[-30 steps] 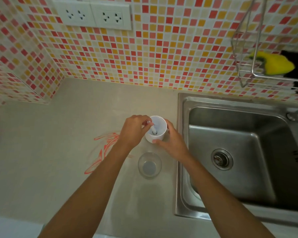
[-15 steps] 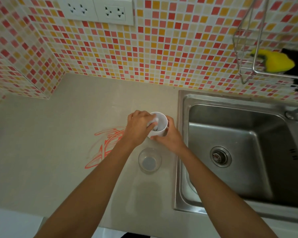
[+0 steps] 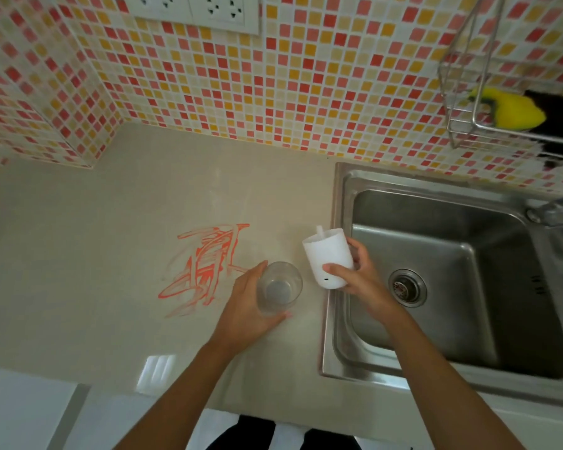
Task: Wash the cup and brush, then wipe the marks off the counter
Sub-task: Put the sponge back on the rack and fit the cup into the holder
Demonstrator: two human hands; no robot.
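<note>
The right hand (image 3: 359, 277) grasps the white cup (image 3: 328, 258), tilted beside the sink (image 3: 342, 222) (brush (image 3: 320, 229) tip poking out); the left hand (image 3: 246, 306) wraps a clear glass (image 3: 278, 289) on the worktop (image 3: 111, 254). Washing seems about to begin: next, carry the cup over the basin.

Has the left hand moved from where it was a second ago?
Yes. The left hand left the white cup and dropped toward the counter's front edge, gripping the glass.

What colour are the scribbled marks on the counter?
Orange-red scribbled marks on the beige counter; head view.
</note>
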